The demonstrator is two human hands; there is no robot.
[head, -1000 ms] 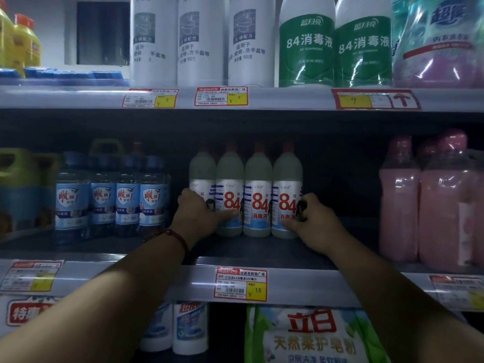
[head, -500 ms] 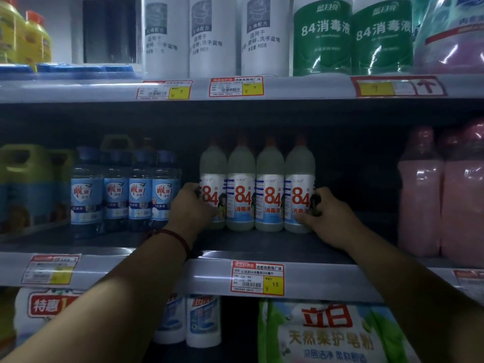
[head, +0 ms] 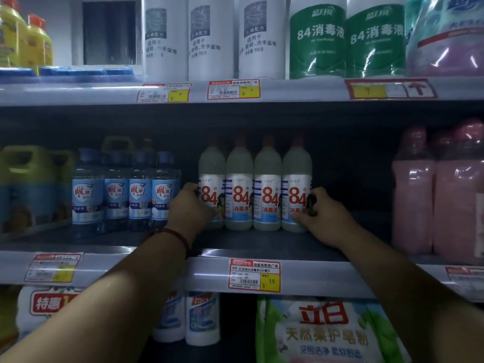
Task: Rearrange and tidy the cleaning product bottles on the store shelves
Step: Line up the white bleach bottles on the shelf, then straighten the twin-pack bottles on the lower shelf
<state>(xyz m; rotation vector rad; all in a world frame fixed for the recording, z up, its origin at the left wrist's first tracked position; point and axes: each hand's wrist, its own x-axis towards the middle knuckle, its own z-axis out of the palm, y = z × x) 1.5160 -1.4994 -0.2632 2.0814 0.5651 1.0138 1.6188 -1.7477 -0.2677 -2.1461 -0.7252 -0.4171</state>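
Several white "84" disinfectant bottles [head: 254,189] with red caps stand side by side on the middle shelf [head: 262,247]. My left hand [head: 190,208] grips the leftmost bottle [head: 210,179] at its lower body, fingers curled round its left side. My right hand [head: 322,214] grips the rightmost bottle [head: 297,179] from the right, thumb across the label. The row sits squeezed between both hands.
Blue-labelled clear bottles [head: 123,195] stand just left of my left hand, yellow-green jugs [head: 28,184] beyond them. Pink bottles [head: 440,195] stand at the right, with a dark gap [head: 351,179] between. Tall white and green bottles [head: 319,38] fill the upper shelf. Bags and bottles sit below.
Both hands stay on the row's end bottles. My left thumb has drawn back off the second bottle onto the leftmost one, whose "84" label now shows. The view has shifted slightly.
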